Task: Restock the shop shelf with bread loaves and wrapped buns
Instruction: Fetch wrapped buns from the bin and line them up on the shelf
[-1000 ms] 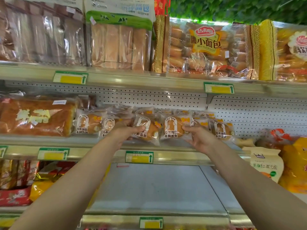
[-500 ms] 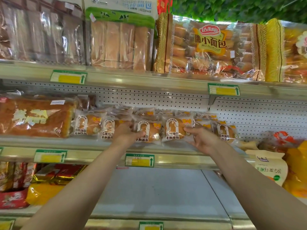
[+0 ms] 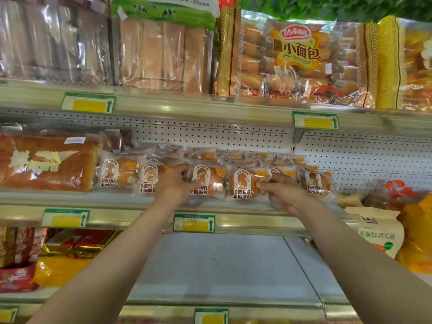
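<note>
On the middle shelf [image 3: 140, 199], a front row of wrapped buns [image 3: 119, 171] runs left to right, each clear pack printed with a white arch and the characters "0蔗糖" and "手撕面包"; more of the same packs lie behind, toward the pegboard back. Left of the row lies a big loaf [image 3: 46, 162] in a clear bag with large pale characters too blurred to read and a small white sticker on top. Both hands reach into the row. The left hand [image 3: 175, 183] has its grip curled round the left edge of one bun [image 3: 210, 181], thumb across the pack's front. The right hand [image 3: 284, 191] pinches the right edge of the next bun [image 3: 244, 183], thumb on the front, its other fingers curled under a further pack to the right. The two held buns sit side by side, touching, between the hands. Up on the top shelf a gold-edged bag [image 3: 297, 57] reads "小面包" and "Mini French bread" under a red logo, and holds many small wrapped rolls. Left of it stands a pack [image 3: 163, 54] of long pale bread bars with cows on a green header, then a clear pack of darker bars. Green-and-yellow price tags [image 3: 194, 222] with up arrows sit on the shelf rails. At the far right a cream pouch [image 3: 378, 232] shows "红豆千层". Red and gold packets [image 3: 70, 244] lie on the lower shelf, left.
</note>
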A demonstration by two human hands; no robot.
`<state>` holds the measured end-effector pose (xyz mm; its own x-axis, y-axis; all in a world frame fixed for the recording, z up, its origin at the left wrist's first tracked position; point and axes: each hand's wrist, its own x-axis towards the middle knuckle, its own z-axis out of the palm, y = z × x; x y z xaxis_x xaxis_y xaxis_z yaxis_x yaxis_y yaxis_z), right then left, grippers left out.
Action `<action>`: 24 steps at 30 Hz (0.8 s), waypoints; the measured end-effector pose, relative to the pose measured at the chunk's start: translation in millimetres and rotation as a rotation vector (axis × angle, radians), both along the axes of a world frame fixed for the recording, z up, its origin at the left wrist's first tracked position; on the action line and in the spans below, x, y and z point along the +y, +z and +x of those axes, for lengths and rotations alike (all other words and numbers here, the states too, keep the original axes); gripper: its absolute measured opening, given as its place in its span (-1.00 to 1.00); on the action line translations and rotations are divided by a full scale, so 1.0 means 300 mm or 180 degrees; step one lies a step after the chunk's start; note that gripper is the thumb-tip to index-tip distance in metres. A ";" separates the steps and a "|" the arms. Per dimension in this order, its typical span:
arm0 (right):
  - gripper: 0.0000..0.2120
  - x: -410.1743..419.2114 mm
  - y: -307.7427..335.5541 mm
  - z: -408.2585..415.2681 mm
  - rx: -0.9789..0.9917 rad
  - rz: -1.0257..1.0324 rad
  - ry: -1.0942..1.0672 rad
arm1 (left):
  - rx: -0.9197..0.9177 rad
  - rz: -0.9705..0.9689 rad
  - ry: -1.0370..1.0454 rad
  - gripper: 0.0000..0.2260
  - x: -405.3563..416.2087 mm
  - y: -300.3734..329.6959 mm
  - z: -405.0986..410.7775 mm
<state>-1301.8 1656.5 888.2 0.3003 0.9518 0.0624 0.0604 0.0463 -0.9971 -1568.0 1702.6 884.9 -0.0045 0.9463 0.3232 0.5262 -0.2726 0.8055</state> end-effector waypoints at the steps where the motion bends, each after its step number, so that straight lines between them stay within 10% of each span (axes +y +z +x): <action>1: -0.49 0.001 -0.001 0.001 -0.0078 0.0015 -0.0067 | 0.0029 0.0028 0.0013 -0.47 0.001 0.000 0.000; 8: -0.21 0.007 -0.007 0.000 -0.0391 0.0115 -0.0225 | 0.0248 0.0169 0.0315 -0.50 -0.010 -0.007 0.002; 24: -0.51 -0.009 0.001 -0.048 -0.0657 -0.0056 -0.0440 | 0.0140 0.0497 0.0517 -0.50 0.003 -0.048 -0.004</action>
<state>-1316.2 1653.7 888.6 0.4104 0.9040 0.1199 0.2674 0.0063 -0.9636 -1569.1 1703.4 870.6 -0.1355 0.8728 0.4689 0.6070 -0.3009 0.7355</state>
